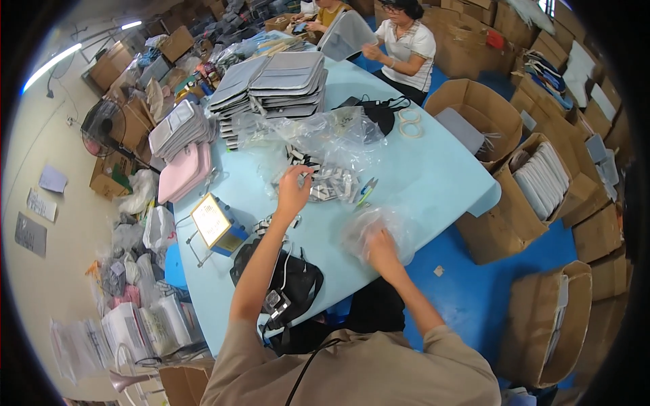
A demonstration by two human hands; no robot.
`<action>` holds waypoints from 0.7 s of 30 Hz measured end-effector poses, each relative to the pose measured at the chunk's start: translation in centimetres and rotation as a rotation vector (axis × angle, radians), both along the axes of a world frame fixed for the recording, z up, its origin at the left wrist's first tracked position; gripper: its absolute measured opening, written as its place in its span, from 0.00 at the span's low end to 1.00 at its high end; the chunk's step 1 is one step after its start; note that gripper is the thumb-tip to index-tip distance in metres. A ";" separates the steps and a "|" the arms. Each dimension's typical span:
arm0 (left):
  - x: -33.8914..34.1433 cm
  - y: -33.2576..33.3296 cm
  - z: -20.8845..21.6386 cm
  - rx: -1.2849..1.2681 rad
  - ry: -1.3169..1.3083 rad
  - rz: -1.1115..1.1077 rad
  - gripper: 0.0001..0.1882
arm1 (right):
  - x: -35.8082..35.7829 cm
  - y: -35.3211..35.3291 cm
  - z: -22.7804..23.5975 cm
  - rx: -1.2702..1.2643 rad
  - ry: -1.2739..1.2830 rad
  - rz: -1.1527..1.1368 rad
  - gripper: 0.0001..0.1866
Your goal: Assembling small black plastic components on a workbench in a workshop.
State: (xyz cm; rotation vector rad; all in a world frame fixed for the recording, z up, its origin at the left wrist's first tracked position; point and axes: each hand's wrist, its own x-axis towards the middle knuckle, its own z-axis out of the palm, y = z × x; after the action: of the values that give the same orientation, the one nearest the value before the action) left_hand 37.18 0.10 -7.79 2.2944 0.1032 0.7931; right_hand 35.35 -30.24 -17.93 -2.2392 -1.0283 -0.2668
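Observation:
My left hand [294,192] is over the table beside a pile of small black-and-silver pieces [333,184]. Its fingers are drawn together in a pinch; what they hold, if anything, is too small to tell. Near the table's front right edge, my right hand [382,249] grips a crumpled clear plastic bag [353,231], its fingertips partly behind the film. A larger clear plastic sheet or bag [305,135] lies beyond the pieces. Right of the pile rest small scissors [367,191] with yellow-green and blue handles.
Stacked grey zip cases [288,71] and pink cases [186,172] line the table's far and left sides. A blue box with a pale lit face [211,222] and a black bag [298,287] lie nearer. Open cartons [501,233] flank the right; a co-worker [406,51] sits beyond.

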 end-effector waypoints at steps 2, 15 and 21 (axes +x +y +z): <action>3.7 1.5 -2.1 0.161 0.071 0.070 0.09 | -0.7 0.3 0.9 -0.021 0.051 -0.026 0.17; 5.7 3.6 -3.3 0.230 0.214 0.253 0.10 | -0.8 -1.5 2.3 0.237 0.349 -0.071 0.12; -2.5 -0.2 1.0 -0.694 -0.063 -0.104 0.15 | -3.0 -3.6 5.4 0.473 0.438 -0.158 0.06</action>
State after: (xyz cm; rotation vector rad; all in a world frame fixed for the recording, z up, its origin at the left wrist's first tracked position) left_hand 34.66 -0.09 -6.80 1.6052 0.1944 0.6441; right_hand 32.34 -33.89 -12.56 -1.8316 -0.4928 -0.0679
